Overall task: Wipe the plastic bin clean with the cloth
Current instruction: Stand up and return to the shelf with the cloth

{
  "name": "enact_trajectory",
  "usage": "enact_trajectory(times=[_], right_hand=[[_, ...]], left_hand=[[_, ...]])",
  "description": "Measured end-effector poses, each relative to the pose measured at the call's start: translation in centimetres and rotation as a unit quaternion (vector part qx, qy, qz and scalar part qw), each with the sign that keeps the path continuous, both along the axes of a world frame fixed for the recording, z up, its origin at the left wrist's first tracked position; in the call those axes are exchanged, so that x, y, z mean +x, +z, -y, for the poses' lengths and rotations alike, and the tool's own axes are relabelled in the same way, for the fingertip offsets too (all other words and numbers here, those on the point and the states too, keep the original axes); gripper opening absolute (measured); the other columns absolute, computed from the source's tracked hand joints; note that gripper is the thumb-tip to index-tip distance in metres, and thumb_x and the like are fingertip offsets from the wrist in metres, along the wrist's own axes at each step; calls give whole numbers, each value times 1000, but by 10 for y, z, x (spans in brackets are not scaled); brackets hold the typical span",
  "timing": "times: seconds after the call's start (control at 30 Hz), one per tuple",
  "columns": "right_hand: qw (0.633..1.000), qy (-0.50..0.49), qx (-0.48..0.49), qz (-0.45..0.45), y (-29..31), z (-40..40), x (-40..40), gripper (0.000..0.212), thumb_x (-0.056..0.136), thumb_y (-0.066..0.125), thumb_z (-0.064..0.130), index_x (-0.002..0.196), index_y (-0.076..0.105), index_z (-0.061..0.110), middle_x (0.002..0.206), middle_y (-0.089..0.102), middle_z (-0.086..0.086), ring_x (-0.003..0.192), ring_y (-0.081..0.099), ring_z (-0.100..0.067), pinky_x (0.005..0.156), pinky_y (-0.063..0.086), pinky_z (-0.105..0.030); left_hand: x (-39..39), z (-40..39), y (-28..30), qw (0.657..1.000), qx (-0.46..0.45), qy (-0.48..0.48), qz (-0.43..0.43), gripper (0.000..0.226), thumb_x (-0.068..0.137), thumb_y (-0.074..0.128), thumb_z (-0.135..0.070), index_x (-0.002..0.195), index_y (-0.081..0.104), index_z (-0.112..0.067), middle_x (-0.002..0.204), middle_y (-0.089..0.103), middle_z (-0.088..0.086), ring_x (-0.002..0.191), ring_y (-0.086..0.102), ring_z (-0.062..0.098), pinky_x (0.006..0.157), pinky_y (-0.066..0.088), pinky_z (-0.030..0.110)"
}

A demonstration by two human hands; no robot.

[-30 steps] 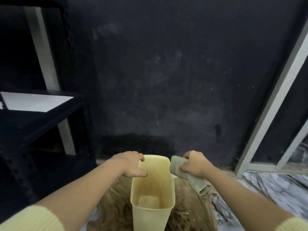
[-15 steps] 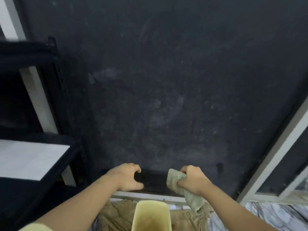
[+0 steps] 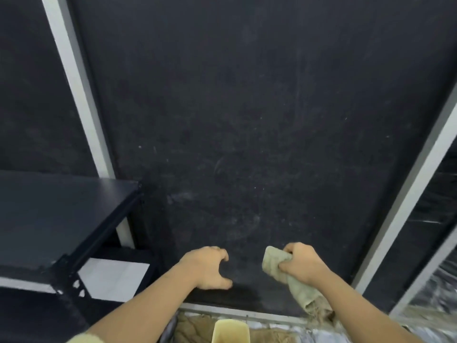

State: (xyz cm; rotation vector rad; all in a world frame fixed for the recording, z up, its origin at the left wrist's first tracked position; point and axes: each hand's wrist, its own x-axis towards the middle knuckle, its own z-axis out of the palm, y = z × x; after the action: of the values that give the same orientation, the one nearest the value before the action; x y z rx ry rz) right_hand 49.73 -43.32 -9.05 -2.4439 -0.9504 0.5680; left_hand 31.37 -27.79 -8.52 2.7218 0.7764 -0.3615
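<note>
The pale yellow plastic bin [image 3: 231, 330] shows only its upper rim at the bottom edge of the view. My left hand [image 3: 207, 268] hovers above it, fingers curved in a loose C and holding nothing. My right hand [image 3: 300, 263] grips a bunched greenish-grey cloth [image 3: 274, 262], whose dirty tail hangs down to the right of the bin. Neither hand touches the bin.
A dark wall [image 3: 247, 120] with white frame strips fills most of the view. A black metal shelf [image 3: 61, 214] stands at the left. A brown rag [image 3: 193, 329] lies on the marbled floor beside the bin.
The view has tilted upward, so the bin has slid to the bottom edge. My left hand has let go of the bin's rim and both hands have lifted away from it.
</note>
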Motion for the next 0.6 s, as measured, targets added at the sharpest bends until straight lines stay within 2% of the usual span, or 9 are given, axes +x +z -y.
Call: enact_trajectory(times=[0.13, 0.27, 0.6], right_hand=[[1000, 13, 7, 1, 19, 17, -6, 9, 67, 61, 23, 76, 58, 24, 82, 61, 4, 71, 57, -8, 50, 40, -17], [1000, 19, 12, -3, 26, 23, -10, 8, 67, 61, 23, 70, 54, 27, 78, 59, 5, 69, 57, -8, 50, 40, -18], [995, 91, 25, 8, 45, -16, -25, 14, 69, 63, 21, 83, 61, 19, 88, 64, -1, 78, 60, -14, 53, 42, -20]], left_hand=[[-9, 12, 31, 1000, 8, 3, 11, 72, 73, 59, -57, 135, 40, -27, 142, 42, -6, 125, 46, 19, 100, 44, 40], [-22, 15, 41, 999, 14, 22, 28, 73, 72, 60, -57, 135, 41, -27, 142, 43, -6, 125, 46, 18, 100, 44, 38], [-65, 6, 54, 992, 32, 110, 55, 70, 75, 61, -54, 135, 40, -24, 141, 43, -5, 126, 46, 19, 100, 44, 38]])
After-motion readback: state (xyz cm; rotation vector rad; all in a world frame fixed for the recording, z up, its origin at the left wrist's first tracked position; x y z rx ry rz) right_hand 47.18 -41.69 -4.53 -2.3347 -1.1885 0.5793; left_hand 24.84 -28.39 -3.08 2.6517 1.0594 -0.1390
